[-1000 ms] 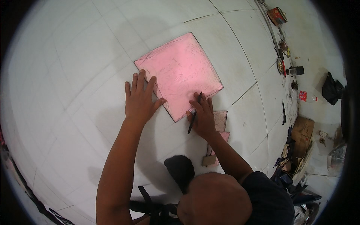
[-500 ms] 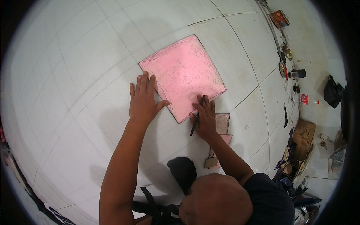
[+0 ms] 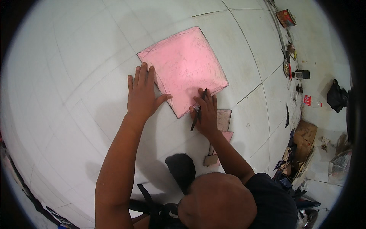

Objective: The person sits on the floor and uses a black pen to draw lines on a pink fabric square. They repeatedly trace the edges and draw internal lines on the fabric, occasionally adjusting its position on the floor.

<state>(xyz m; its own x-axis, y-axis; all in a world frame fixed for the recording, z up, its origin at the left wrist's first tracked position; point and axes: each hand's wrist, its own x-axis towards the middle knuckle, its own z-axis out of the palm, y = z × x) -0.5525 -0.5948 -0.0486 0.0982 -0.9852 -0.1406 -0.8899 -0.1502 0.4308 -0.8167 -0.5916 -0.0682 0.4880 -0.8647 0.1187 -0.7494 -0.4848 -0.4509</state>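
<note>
Overhead, my left hand point(image 3: 142, 93) lies open and flat, pinning the pink sheet point(image 3: 185, 65) at its near-left edge on the white floor point(image 3: 76, 76). My right hand point(image 3: 206, 112) grips a dark pen point(image 3: 198, 110) at the sheet's near edge. Uneven pressure could let the sheet slide, skewing the line.

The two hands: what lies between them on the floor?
In the head view, the near corner of the pink sheet and bare white floor lie between the left hand and the right hand.
</note>
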